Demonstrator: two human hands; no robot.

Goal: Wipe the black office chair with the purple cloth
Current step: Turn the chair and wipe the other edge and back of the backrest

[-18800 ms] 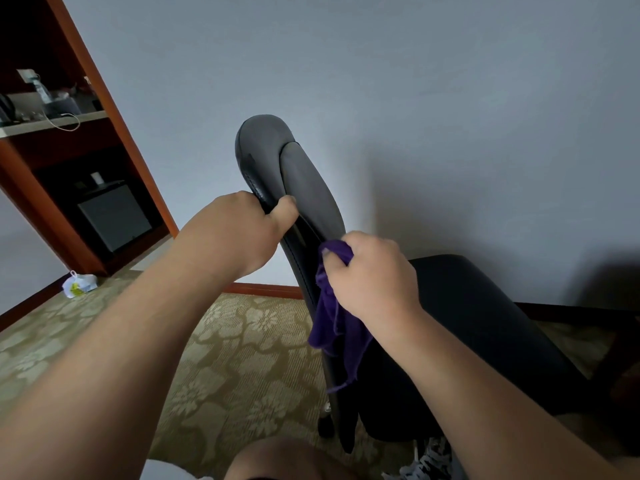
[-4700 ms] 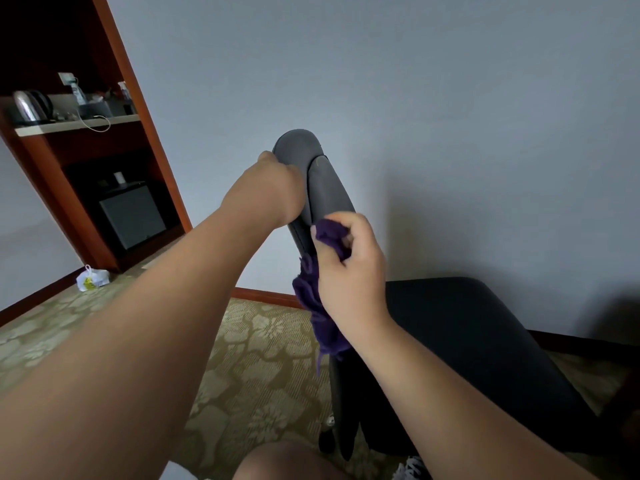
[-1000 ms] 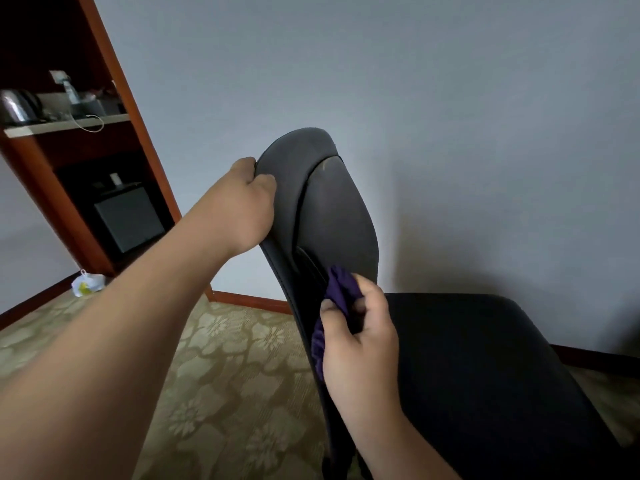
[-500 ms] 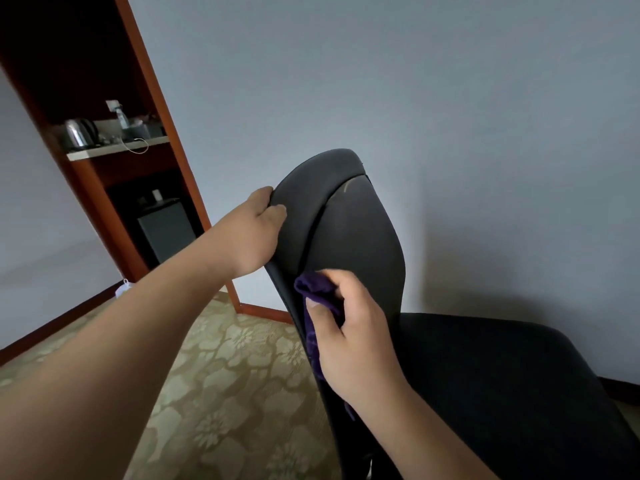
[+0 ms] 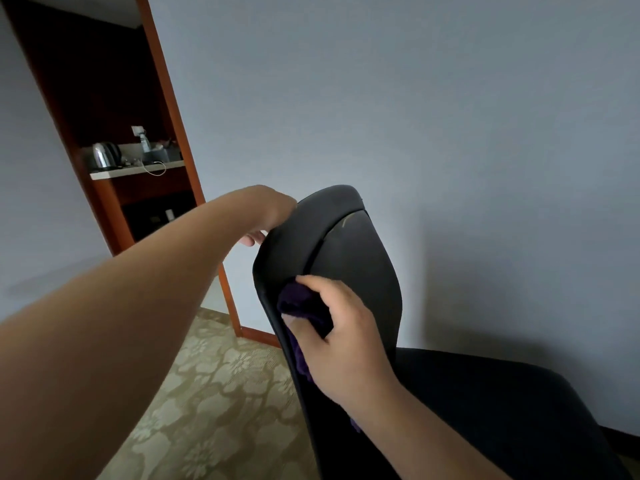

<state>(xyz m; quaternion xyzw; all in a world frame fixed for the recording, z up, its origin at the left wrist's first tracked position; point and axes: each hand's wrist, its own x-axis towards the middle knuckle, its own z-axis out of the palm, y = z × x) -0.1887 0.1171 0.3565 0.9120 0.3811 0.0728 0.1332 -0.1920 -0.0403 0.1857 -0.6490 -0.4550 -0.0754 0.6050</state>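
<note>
While left hand (image 5: 273, 216) grips black office chair (image 5: 346, 258), right fingers (image 5: 313, 282) around purple cloth (image 5: 299, 303).

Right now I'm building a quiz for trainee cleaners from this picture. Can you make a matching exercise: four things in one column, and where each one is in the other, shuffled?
Things:
1. purple cloth
2. left hand
3. kettle
4. carpet

Places:
A. on the shelf in the wooden unit
B. pressed to the chair back by the right hand
C. on the floor beside the chair
D. gripping the top edge of the chair back

Pairs: 1-B, 2-D, 3-A, 4-C
</note>
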